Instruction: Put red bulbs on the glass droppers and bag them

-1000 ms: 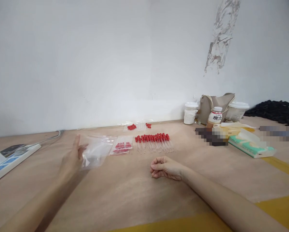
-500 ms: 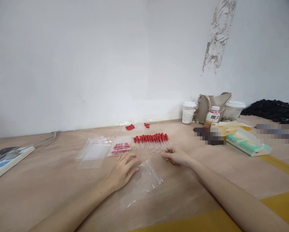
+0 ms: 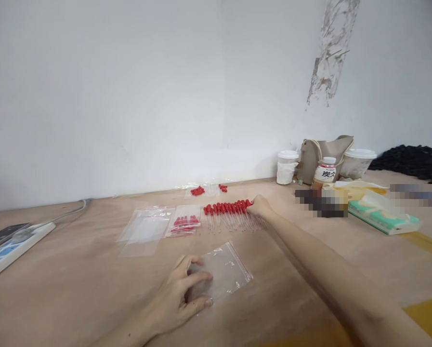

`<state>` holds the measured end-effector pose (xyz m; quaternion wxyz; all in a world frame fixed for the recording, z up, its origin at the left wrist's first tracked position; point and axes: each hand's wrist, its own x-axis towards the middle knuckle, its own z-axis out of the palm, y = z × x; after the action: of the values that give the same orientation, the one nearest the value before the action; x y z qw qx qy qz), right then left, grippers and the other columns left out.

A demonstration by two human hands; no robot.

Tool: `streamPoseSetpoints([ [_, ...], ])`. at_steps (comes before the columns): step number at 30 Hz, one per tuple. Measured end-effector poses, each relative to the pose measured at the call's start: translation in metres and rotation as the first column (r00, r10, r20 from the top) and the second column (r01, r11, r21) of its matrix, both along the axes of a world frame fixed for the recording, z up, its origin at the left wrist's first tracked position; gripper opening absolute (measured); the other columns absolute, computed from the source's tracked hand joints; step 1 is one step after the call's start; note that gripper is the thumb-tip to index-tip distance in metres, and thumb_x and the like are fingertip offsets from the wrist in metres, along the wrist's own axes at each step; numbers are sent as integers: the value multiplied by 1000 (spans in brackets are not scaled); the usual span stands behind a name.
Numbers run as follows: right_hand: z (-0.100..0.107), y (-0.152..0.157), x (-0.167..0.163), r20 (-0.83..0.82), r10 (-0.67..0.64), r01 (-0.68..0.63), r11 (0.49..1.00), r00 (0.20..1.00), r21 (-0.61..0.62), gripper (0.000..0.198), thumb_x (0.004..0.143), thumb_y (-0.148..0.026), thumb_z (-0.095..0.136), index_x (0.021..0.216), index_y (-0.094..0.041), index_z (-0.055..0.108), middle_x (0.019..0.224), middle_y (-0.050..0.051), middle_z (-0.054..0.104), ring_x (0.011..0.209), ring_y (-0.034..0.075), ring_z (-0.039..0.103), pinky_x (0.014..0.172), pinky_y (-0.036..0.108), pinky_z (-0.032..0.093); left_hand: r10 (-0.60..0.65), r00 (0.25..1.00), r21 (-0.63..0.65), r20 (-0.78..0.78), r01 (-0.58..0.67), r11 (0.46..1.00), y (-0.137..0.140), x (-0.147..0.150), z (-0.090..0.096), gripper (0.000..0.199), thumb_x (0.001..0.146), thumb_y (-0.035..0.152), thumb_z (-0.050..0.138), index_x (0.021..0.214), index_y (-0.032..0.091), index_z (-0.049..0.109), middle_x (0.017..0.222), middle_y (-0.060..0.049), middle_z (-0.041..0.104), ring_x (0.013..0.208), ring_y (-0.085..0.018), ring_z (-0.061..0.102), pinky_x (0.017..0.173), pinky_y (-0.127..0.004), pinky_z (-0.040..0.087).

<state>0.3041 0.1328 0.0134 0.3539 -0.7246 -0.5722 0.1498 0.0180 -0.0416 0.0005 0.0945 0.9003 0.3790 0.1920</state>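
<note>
A row of glass droppers with red rubber bulbs (image 3: 227, 208) lies across the middle of the table, thin tubes pointing toward me. At the row's right end, the fingers of my right hand (image 3: 260, 206) are closed at the red bulb of the last dropper; the fingertips are partly hidden. My left hand (image 3: 187, 289) is open, with fingers curved and apart, at the left edge of an empty clear zip bag (image 3: 227, 270) lying flat. Left of the row is a zip bag with red bulbs inside (image 3: 183, 222), beside several flat clear bags (image 3: 143, 229).
Further back are clear bags with loose red bulbs (image 3: 197, 191). To the right stand a white-lidded cup (image 3: 287, 168), a bottle (image 3: 324, 172), a beige bag (image 3: 309, 161) and a green tissue pack (image 3: 384, 217). A power strip (image 3: 24, 248) lies at left.
My right hand has moved up from the tube tips to the bulb at the row's right end. My left hand has come nearer me, its fingers now wider apart.
</note>
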Motion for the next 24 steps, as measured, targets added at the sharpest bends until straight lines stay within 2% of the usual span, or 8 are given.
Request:
streamPoseSetpoints([
  [2, 2, 1, -3, -24, -2, 2, 999, 1000, -36, 21, 55, -14, 64, 75, -11, 58, 58, 7, 59, 60, 18, 57, 46, 21, 35, -11, 1000, 15, 17, 10, 1000, 0, -1, -1, 35, 74, 43, 57, 103, 25, 60, 112, -9, 49, 106, -25, 47, 87, -38, 42],
  [6, 18, -6, -2, -83, 7, -11, 998, 997, -59, 39, 58, -17, 65, 94, -7, 55, 59, 7, 59, 55, 16, 57, 44, 21, 36, 27, 999, 63, 19, -28, 998, 1, -2, -4, 39, 71, 48, 59, 102, 26, 62, 122, -9, 46, 110, -27, 44, 90, -42, 40],
  [10, 29, -30, 7, -180, 99, -104, 994, 979, -21, 63, 66, -16, 57, 123, -8, 32, 59, 0, 58, 46, 11, 53, 42, 19, 38, 33, 999, -19, -9, -33, 999, 2, -2, -4, 41, 76, 46, 54, 111, 27, 57, 121, -7, 51, 111, -25, 46, 93, -43, 38],
  [13, 17, -55, 12, -422, 255, -242, 966, 870, 87, 64, 67, -12, 49, 126, -15, 24, 53, -7, 50, 40, 9, 50, 39, 17, 39, 33, 999, -68, -15, -34, 997, 4, 0, -1, 38, 84, 41, 44, 119, 28, 49, 126, -5, 47, 117, -23, 41, 98, -44, 32],
  [16, -7, -76, 9, -597, 293, -223, 956, 747, 191, 51, 65, -16, 50, 114, -18, 33, 50, -9, 46, 39, 9, 49, 36, 18, 41, -23, 998, -95, -66, 17, 995, 9, 0, 5, 40, 86, 40, 41, 124, 30, 42, 134, -3, 36, 123, -22, 33, 101, -46, 25],
  [20, -33, -90, 1, -671, 291, -118, 949, 682, 291, 48, 66, -31, 55, 106, -20, 31, 50, -10, 47, 40, 10, 51, 37, 20, 45, -74, 991, -108, -115, 62, 992, 14, 1, 10, 46, 84, 43, 43, 127, 30, 37, 138, -2, 29, 126, -23, 26, 103, -48, 20],
  [24, -39, -95, -3, -670, 328, -134, 936, 666, 325, 55, 64, -38, 58, 107, -20, 30, 52, -10, 47, 40, 10, 51, 37, 21, 46, -61, 989, -93, -138, 48, 995, 15, 1, 9, 41, 89, 39, 34, 128, 30, 35, 138, -1, 28, 127, -21, 24, 104, -46, 19],
])
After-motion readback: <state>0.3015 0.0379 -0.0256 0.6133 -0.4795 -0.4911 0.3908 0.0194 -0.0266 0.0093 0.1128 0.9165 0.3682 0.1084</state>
